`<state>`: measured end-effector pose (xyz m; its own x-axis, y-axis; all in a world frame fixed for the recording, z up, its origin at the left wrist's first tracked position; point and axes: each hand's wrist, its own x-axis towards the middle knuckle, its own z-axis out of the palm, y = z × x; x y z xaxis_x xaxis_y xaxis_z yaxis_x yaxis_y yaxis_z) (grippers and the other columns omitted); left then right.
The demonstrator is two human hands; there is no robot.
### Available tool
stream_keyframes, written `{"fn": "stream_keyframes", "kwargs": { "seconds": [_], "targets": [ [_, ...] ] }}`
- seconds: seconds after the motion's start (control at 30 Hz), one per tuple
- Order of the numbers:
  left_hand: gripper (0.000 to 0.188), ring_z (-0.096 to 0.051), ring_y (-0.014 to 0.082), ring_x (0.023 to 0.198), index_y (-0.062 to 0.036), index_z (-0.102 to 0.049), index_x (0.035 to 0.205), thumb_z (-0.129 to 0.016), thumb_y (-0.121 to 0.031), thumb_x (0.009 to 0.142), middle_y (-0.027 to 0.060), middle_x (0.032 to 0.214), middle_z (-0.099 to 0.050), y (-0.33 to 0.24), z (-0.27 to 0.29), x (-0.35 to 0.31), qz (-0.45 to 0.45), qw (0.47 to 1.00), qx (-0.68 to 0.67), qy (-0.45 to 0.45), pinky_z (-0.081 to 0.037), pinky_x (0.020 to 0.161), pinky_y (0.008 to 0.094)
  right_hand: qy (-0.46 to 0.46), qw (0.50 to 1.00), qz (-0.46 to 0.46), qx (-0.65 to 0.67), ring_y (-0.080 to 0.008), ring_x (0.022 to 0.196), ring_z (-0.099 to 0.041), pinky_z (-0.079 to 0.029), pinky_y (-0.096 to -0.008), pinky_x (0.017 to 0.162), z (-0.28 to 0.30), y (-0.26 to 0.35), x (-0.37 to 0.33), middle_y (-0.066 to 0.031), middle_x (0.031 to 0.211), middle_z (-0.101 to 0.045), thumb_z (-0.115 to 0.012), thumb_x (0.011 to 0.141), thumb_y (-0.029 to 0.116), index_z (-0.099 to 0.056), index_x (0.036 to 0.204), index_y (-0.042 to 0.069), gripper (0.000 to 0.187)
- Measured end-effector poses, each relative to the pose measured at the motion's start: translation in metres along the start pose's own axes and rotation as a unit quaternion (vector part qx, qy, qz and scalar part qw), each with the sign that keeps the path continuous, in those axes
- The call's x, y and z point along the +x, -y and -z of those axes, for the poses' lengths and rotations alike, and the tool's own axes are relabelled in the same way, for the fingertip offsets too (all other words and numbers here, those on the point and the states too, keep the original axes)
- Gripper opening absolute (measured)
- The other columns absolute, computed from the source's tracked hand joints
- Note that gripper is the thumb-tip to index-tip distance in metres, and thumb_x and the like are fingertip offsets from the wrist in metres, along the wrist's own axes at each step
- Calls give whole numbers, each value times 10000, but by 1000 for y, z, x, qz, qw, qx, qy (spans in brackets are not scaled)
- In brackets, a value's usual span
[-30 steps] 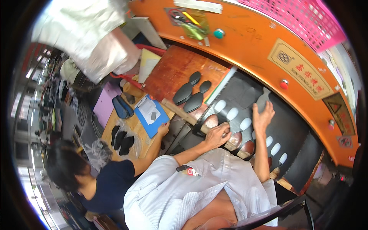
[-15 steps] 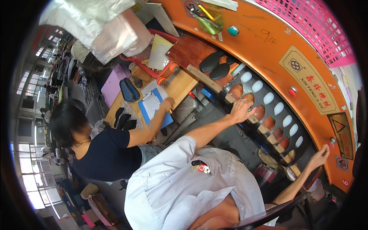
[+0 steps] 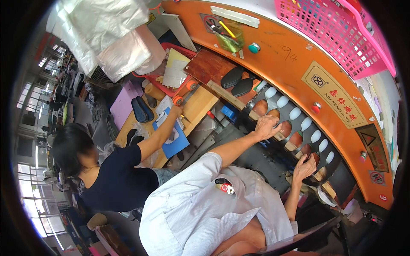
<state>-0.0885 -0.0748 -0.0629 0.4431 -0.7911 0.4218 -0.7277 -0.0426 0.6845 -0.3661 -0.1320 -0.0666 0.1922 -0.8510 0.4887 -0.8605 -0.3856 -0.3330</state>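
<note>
A row of rounded reddish-brown pieces on pale wooden blocks runs along the machine, with white oval pads (image 3: 294, 113) behind it. My left hand (image 3: 267, 127) lies over the left part of the row, fingers spread on a brown piece (image 3: 273, 113). Farther right, my right hand (image 3: 304, 168) touches the row near another brown piece (image 3: 306, 149). Its fingers are bent and apart, and their tips are partly hidden. Between my hands another brown piece (image 3: 295, 138) shows uncovered.
The orange machine front (image 3: 273, 47) curves behind the row, bearing a green button (image 3: 254, 48) and a red button (image 3: 316, 108). Black flat soles (image 3: 243, 86) lie at the row's left end. A co-worker (image 3: 115, 170) reaches over a blue clipboard (image 3: 176, 144) on a wooden table.
My right hand has moved left from the small red button at the machine's right end down to the row. My left hand stays at the same brown piece. The co-worker's arm has shifted.
</note>
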Motion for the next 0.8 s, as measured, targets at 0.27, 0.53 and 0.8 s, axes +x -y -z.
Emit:
{"fn": "stream_keyframes", "kwargs": {
  "seconds": [0.27,0.53,0.8],
  "targets": [
    [332,-679,396,894,-64,-678,850,-712,-381,944,167,822,-683,5,3,-9,26,999,19,43,-540,803,509,51,997,-44,36,-436,1036,-673,-492,-516,943,10,-2,-1,-240,1078,-741,-677,981,250,-725,1183,-21,341],
    [228,-723,313,818,-7,-705,1099,-759,-128,914,156,931,-735,-2,28,-16,152,970,-171,80,-584,807,413,-2,991,-122,58,-389,1042,-641,-473,-475,976,29,23,8,-200,1047,-710,-721,934,162,-679,1186,-34,322],
    [502,-453,390,1445,-29,-513,1503,-563,-131,1014,206,1527,-525,9,-30,146,-54,989,-85,112,-346,1198,482,127,988,-46,68,-451,1372,-439,-377,-538,1155,-89,131,146,-289,1526,-450,-858,767,438,-533,1414,-52,875]
  ]
}}
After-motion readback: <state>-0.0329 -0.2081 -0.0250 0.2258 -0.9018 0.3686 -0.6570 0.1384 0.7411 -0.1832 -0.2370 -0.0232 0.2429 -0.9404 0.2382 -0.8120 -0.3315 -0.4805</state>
